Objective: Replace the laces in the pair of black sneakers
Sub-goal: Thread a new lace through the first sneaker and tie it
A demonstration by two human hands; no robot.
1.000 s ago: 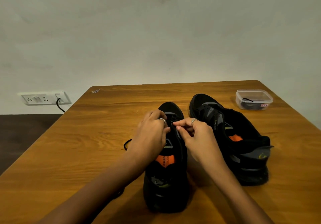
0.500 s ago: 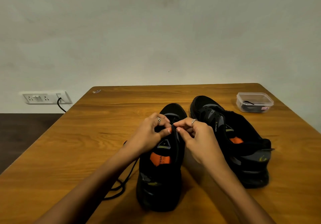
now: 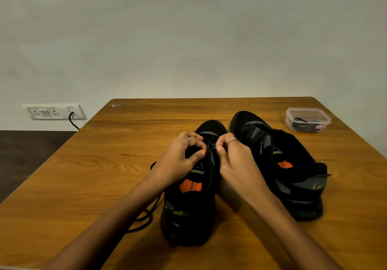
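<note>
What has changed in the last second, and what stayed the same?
The lace now trails further over the table, left of the near sneaker. Both hands, left and right, still pinch at its eyelets. The far sneaker and container stayed.

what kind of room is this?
Probably a room in a home or small office: a bare wooden table against a plain wall, a wall socket with a cable plugged in, and a small plastic box.

Dim, warm light; soft shadows under the forearms, wide-angle bending at edges, slight motion blur.
</note>
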